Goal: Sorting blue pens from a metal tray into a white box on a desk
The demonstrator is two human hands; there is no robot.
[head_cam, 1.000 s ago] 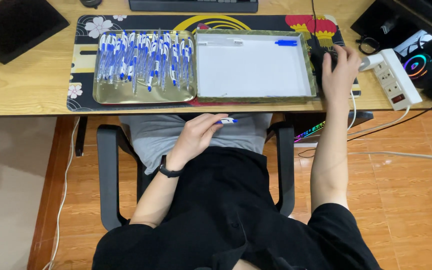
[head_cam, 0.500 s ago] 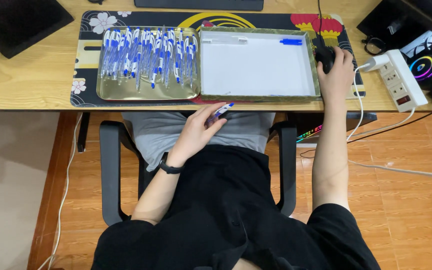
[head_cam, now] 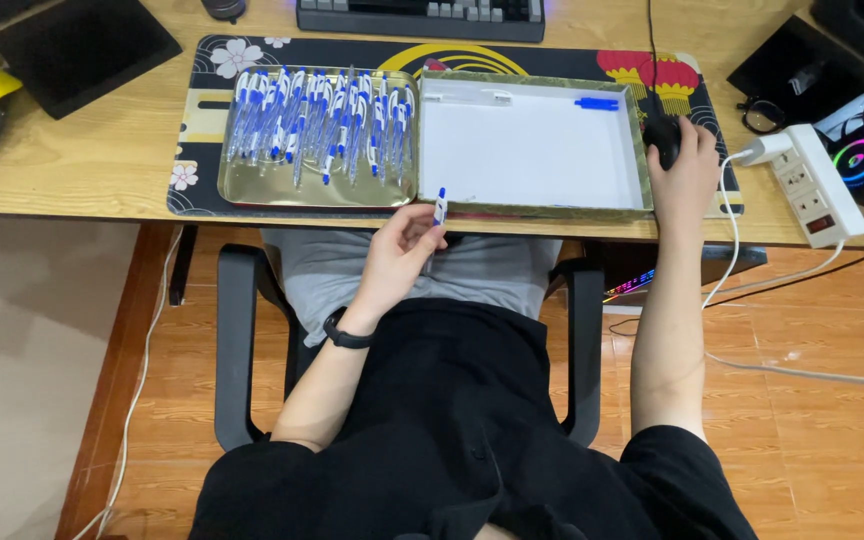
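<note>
The black mouse (head_cam: pixel 660 135) is mostly hidden under the right hand (head_cam: pixel 685 165), whose fingers curl over it. The left hand (head_cam: pixel 399 260) pinches a blue-and-white pen (head_cam: pixel 438 213) upright in closed fingers, just below the surface (head_cam: pixel 82 160) edge. Above those fingers sit a gold tray (head_cam: pixel 252 190) of pens and a white-lined tray (head_cam: pixel 532 150). Wooden floor below.

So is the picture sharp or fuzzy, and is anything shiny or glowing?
Head view: mostly sharp and evenly lit; the gold tray of pens gleams a little, the white tray is bright but not washed out, a rainbow ring glows at the right edge, and the pen in the left hand is slightly soft.
</note>
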